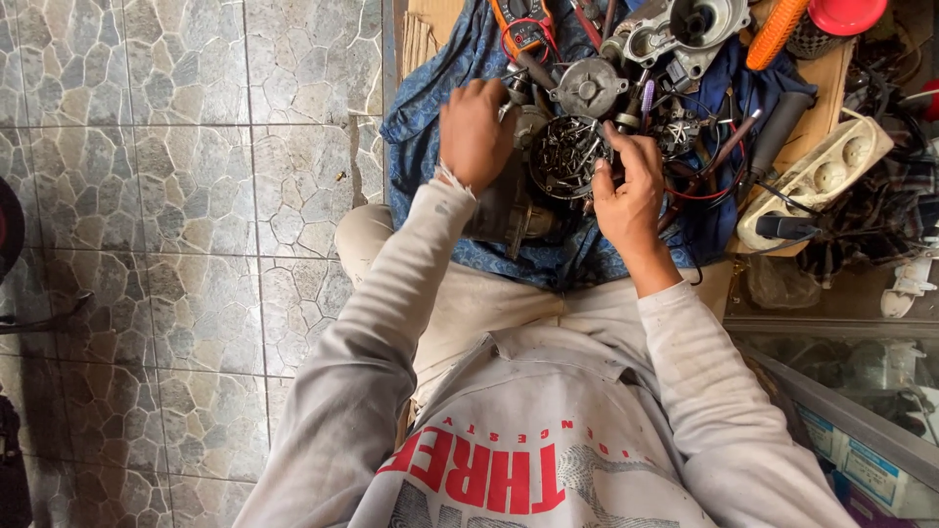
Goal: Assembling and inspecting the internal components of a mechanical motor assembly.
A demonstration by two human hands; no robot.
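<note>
Both hands work at a round, dark motor part (pixel 565 156) lying on a blue patterned cloth (pixel 430 117) over the lap.

The right hand (pixel 631 191) curls its fingers around the part's right edge, gripping it; the left hand (pixel 476 132) rests knuckles-up at its left side, fingers bent out of sight, so its grip cannot be told. Around it crowd a grey metal cover disc (pixel 588 88), tangled red and black wires (pixel 699 166), an orange-and-black multimeter (pixel 521 24) and a cream power strip (pixel 817 176). Grey stone-patterned floor tiles (pixel 176 196) lie to the left.

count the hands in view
2: the left hand on the dark parts over the blue cloth, the right hand gripping the round black part.
</note>
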